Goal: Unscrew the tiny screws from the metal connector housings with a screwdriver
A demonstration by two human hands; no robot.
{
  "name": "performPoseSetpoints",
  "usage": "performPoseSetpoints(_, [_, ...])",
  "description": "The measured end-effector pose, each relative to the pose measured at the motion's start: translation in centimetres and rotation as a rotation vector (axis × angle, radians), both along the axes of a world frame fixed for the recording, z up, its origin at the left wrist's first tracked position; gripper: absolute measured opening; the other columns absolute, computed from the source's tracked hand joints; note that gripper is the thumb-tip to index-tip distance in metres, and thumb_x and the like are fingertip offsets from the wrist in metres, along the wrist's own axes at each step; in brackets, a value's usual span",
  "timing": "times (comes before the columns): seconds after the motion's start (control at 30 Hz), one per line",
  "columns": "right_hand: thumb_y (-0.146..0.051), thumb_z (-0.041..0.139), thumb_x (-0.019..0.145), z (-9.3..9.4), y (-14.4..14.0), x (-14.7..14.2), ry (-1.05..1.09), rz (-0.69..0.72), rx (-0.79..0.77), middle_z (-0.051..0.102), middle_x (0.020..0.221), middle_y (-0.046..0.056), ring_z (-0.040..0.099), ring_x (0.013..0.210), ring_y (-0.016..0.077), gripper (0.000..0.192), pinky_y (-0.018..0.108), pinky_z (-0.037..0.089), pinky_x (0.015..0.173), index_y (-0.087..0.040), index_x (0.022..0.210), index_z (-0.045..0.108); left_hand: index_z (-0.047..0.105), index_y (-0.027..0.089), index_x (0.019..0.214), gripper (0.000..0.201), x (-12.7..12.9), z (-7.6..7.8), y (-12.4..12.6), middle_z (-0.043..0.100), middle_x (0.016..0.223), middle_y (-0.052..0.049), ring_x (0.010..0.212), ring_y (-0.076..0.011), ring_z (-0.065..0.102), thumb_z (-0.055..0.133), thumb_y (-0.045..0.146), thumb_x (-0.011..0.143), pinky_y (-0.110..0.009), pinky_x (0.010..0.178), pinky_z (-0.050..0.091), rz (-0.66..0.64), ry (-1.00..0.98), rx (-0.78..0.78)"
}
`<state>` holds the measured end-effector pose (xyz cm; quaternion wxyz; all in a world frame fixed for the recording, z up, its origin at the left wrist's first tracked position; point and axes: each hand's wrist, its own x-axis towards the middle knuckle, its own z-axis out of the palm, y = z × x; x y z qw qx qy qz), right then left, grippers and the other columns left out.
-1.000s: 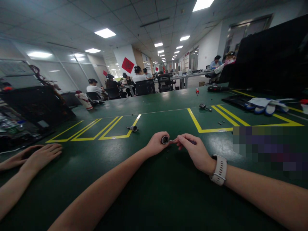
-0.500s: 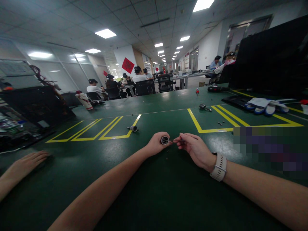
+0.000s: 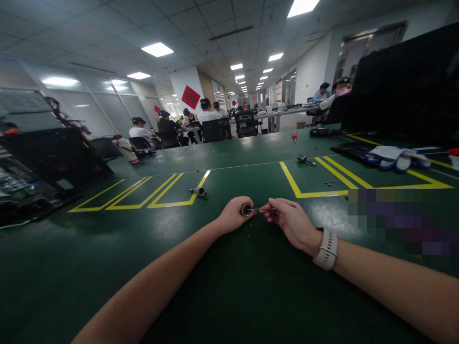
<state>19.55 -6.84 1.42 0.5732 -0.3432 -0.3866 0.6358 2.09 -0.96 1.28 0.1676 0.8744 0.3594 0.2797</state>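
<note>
My left hand (image 3: 234,214) is closed around a round metal cylinder (image 3: 246,209), whose hollow end faces me and to the right. Between its fingertips, my right hand (image 3: 289,220) pinches a thin metal rod (image 3: 257,209). The rod's tip reaches into the cylinder's opening; what it touches inside is too small to tell. Just below the cylinder, two tiny rings (image 3: 250,230) lie on the green table. A similar metal part with a thin shaft (image 3: 198,191) rests on the table to the left, and another shafted metal part (image 3: 305,160) lies farther back on the right.
Yellow tape (image 3: 172,205) marks areas on the green tabletop (image 3: 222,286). Several small parts (image 3: 330,183) sit inside the right marking. Gloves (image 3: 398,157), a red-tipped tool (image 3: 294,137) and a dark power tool (image 3: 324,132) lie at the back. A black monitor (image 3: 405,91) stands right.
Another person's hand at the left edge has gone out of view. My hands, the cylinder and the rod have shifted very slightly to the right.
</note>
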Motion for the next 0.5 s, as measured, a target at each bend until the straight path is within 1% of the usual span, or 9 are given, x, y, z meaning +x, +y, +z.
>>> performPoseSetpoints(0.5, [-0.032, 0.064, 0.071, 0.32, -0.17, 0.16, 0.020, -0.021, -0.055, 0.064, 0.065, 0.003, 0.051, 0.062, 0.0131, 0.020, 0.028, 0.037, 0.060, -0.016, 0.060, 0.065, 0.050, 0.016, 0.068, 0.013, -0.02, 0.32, -0.21, 0.049, 0.067, 0.003, 0.061, -0.0102, 0.045, 0.061, 0.021, 0.073, -0.022, 0.058, 0.036, 0.005, 0.036, -0.010])
